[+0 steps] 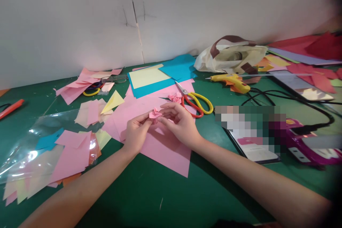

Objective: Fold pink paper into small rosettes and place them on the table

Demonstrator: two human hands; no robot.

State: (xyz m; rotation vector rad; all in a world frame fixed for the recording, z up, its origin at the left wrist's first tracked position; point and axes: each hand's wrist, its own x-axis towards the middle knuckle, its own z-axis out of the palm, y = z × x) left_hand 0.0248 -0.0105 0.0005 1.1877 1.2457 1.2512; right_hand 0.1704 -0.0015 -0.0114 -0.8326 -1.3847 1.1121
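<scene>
Presently, the person's left grip (137,128) is closed to a narrow pinch, thumb and forefinger meeting on the left side of a small folded pink paper piece (155,114). The right grip (181,123) stands at the opposite side of that piece, fingers bent and partly spread, the thumb tip at its lower right edge; whether it also bears any hold cannot be told, as the contact is too small to make out. The piece is raised between both grips, above overlapping pink sheets (168,153) on the green worktop (120,192). Just beyond the right grip lie pink paper flowers (175,97), and next to these a pair of scissors (186,94) with one red and one yellow handle, blades parted and directed away from the person. Further back are blue sheets (184,66) and a cream sheet (151,76), the latter resting on blue. To the right are noted a yellow glue gun (231,81), a cloth bag (204,62) with brown handles, and a phone (248,146), partly obscured by pixelation. To the left, a clear plastic bag (33,154) lies among paper cuttings (73,158) of several colours.
</scene>
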